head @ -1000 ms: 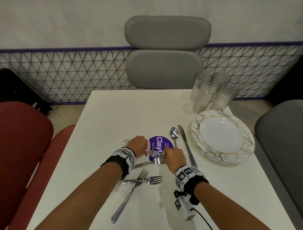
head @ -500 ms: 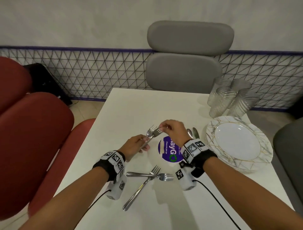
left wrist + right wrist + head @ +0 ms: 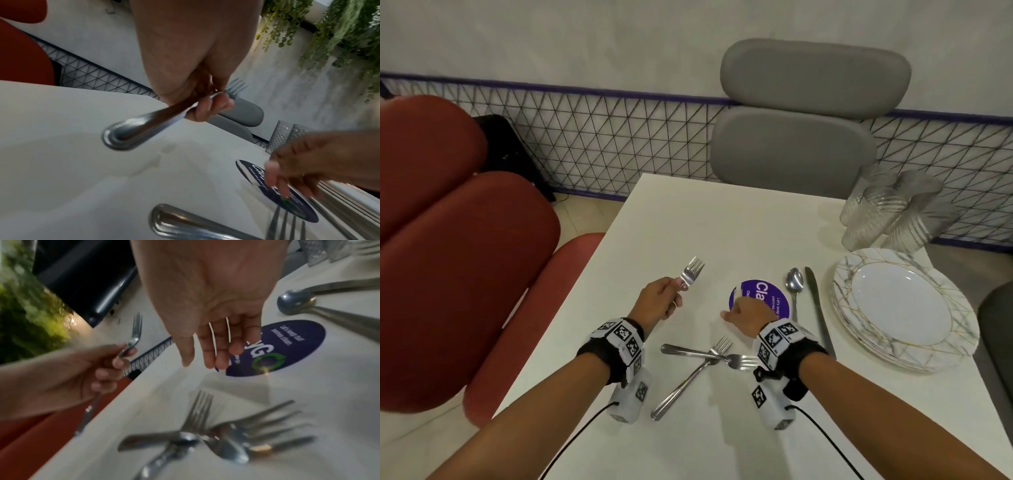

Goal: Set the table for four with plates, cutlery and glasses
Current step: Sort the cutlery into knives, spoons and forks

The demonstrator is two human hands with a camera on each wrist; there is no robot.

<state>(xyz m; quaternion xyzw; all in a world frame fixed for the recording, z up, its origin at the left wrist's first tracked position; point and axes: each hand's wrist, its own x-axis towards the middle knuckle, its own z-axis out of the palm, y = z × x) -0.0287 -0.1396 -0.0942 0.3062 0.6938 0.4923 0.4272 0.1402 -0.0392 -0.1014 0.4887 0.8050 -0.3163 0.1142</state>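
Observation:
My left hand (image 3: 675,291) grips a metal fork (image 3: 691,273) by the neck above the white table (image 3: 688,219), tines pointing away; the wrist view shows its handle (image 3: 144,126) sticking out of the curled fingers (image 3: 207,107). My right hand (image 3: 736,306) hovers empty over a purple round sticker (image 3: 774,294), its fingers (image 3: 209,353) straight and relaxed. Two more forks (image 3: 710,356) lie crossed on the table between my wrists. A spoon (image 3: 794,282) and a knife (image 3: 818,308) lie side by side right of the sticker. A stack of marbled plates (image 3: 959,339) sits at the right edge, with several ribbed glasses (image 3: 887,212) behind it.
A grey chair (image 3: 801,137) stands at the far side of the table, red chairs (image 3: 448,260) at the left, and another grey seat (image 3: 996,325) at the right. A wire mesh panel (image 3: 619,144) runs along the wall.
My right hand has let go of the fork and drawn back over the sticker. My left hand has carried the fork up and to the left. My view has turned left.

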